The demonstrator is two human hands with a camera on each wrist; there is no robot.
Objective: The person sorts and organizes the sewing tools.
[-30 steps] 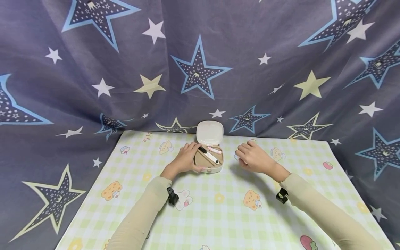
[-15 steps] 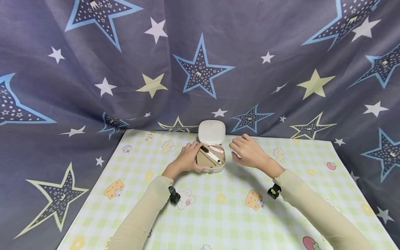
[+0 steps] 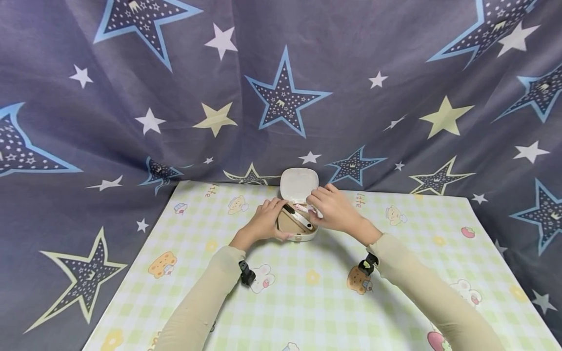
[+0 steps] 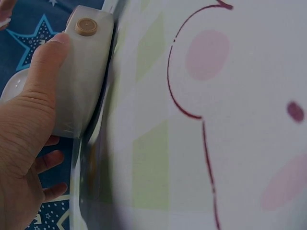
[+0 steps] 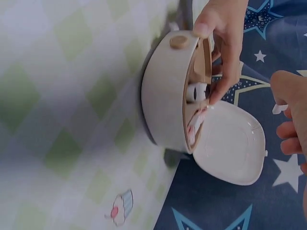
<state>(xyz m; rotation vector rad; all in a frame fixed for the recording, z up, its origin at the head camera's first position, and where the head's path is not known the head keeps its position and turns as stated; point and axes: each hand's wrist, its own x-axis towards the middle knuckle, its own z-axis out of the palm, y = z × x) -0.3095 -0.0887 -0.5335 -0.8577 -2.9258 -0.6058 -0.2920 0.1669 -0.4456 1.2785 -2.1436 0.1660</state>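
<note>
A small cream box [image 3: 303, 237] with a round tan button [image 5: 179, 42] stands near the table's back edge, its white lid [image 3: 299, 184] raised. Inside its tan interior lie a slim white tool with a black end [image 3: 300, 219] and a pink-and-white stick [image 5: 194, 127]. My left hand [image 3: 262, 222] grips the box's left side, thumb by the button at the front. Over the box's right side, my right hand [image 3: 334, 209] has its fingers curled, with a small white piece [image 5: 279, 109] between thumb and fingers; its kind is unclear.
A green-checked cloth [image 3: 281, 302] with cartoon prints covers the table. Close behind the table hangs a dark star-patterned curtain [image 3: 184, 78]. Each wrist wears a black camera mount [image 3: 247, 274].
My right hand has moved left from the bare cloth to above the box's right side. My left hand keeps its grip on the box. The view has shifted slightly.
</note>
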